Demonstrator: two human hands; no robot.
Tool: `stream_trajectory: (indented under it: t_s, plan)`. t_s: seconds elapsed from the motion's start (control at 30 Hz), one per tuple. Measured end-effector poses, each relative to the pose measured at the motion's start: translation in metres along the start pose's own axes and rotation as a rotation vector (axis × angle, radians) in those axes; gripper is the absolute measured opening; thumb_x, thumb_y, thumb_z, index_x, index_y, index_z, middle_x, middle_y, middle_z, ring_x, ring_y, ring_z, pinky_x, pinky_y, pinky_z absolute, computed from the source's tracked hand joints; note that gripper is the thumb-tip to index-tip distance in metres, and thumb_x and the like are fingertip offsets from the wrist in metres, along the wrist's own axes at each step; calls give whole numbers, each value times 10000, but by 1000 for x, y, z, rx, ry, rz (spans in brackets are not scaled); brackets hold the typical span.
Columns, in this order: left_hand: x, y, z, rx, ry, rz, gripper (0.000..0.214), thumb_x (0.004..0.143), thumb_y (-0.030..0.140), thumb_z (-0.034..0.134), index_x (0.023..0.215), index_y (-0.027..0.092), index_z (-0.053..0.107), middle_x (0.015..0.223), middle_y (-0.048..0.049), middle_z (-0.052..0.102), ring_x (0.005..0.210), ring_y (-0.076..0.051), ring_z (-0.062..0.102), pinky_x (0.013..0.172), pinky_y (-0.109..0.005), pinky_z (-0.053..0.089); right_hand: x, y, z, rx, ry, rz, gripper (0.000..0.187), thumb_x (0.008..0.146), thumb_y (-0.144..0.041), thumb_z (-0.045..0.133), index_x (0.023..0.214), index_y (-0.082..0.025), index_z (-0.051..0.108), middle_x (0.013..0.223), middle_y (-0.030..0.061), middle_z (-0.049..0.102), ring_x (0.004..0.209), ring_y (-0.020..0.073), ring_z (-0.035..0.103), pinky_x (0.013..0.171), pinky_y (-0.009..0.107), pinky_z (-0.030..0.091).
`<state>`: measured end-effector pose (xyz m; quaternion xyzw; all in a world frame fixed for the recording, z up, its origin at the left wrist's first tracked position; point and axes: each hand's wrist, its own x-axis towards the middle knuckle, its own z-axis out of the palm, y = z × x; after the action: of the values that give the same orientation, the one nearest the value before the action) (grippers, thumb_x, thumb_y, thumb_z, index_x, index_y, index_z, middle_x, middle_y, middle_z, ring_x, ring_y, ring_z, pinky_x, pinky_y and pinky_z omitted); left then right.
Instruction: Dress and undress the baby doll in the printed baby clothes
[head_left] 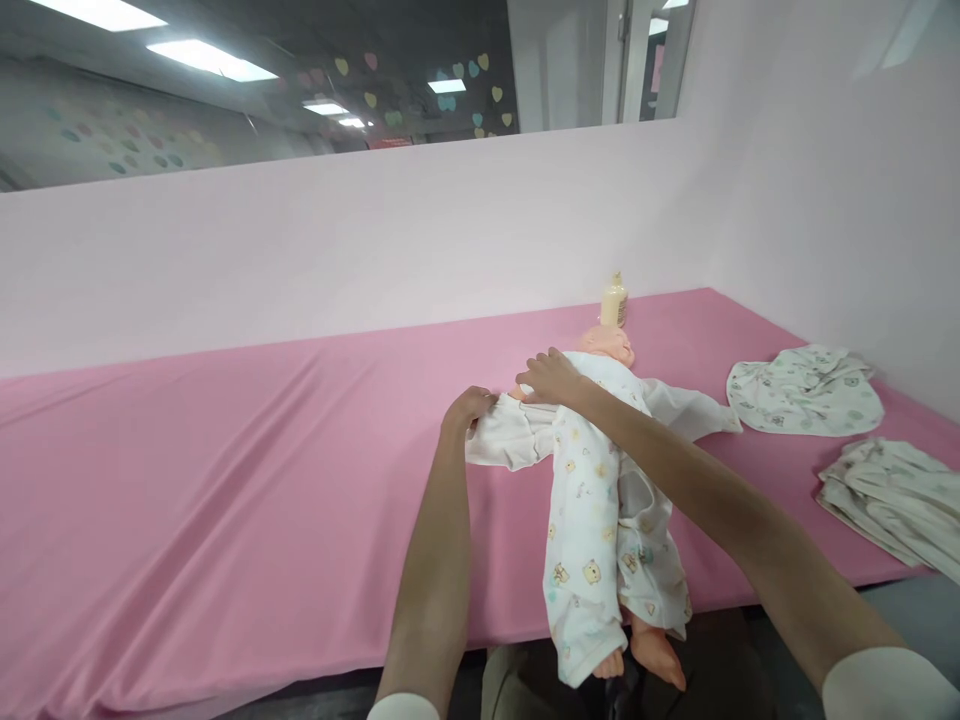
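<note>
A baby doll (611,345) in a white printed romper (592,520) lies on its back on the pink-covered table (225,480), feet hanging over the near edge. My left hand (466,408) is closed on the cuff of the doll's left-side sleeve (506,440), which is stretched out sideways. My right hand (551,375) rests with curled fingers on the romper at the doll's shoulder, just below its head. The doll's other sleeve (690,410) lies spread to the right.
A small cream bottle (614,300) stands behind the doll's head near the pink back wall. Two folded printed baby cloths (806,392) (892,500) lie at the right. A pink side wall closes the right end.
</note>
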<state>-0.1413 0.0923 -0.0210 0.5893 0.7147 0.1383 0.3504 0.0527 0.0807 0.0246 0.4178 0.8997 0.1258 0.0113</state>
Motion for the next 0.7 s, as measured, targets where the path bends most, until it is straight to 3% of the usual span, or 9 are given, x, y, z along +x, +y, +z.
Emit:
stream_trajectory:
  t_s: [0.27, 0.47, 0.6, 0.7]
  plan:
    - [8, -9, 2, -150, -35, 14, 224, 776, 246, 607, 627, 186, 452, 454, 62, 346, 389, -71, 307, 421, -235, 219, -6, 8, -3, 34, 128, 96, 353, 929, -288, 492, 1248, -172, 589, 1161, 161, 627, 1095, 331, 514, 919, 449, 314]
    - [1, -4, 5, -348, -102, 74, 225, 769, 365, 659, 809, 150, 606, 716, -36, 630, 587, -115, 547, 522, -226, 411, 4, 0, 4, 134, 86, -12, 417, 938, -432, 492, 1297, -226, 544, 1209, 121, 623, 1117, 308, 536, 913, 418, 353]
    - [3, -2, 1, -530, -68, 189, 317, 726, 375, 702, 902, 118, 643, 804, -74, 677, 676, -150, 604, 601, -246, 471, 13, -7, 10, 299, 105, -7, 461, 933, -513, 475, 1314, -256, 520, 1193, 85, 638, 1100, 287, 559, 898, 394, 391]
    - [3, -1, -4, -756, -128, 316, 370, 708, 383, 737, 927, 91, 672, 825, -92, 691, 725, -176, 633, 652, -268, 501, 14, -10, 11, 396, 145, 5, 457, 922, -499, 503, 1302, -247, 531, 1194, 82, 637, 1087, 277, 570, 915, 392, 399]
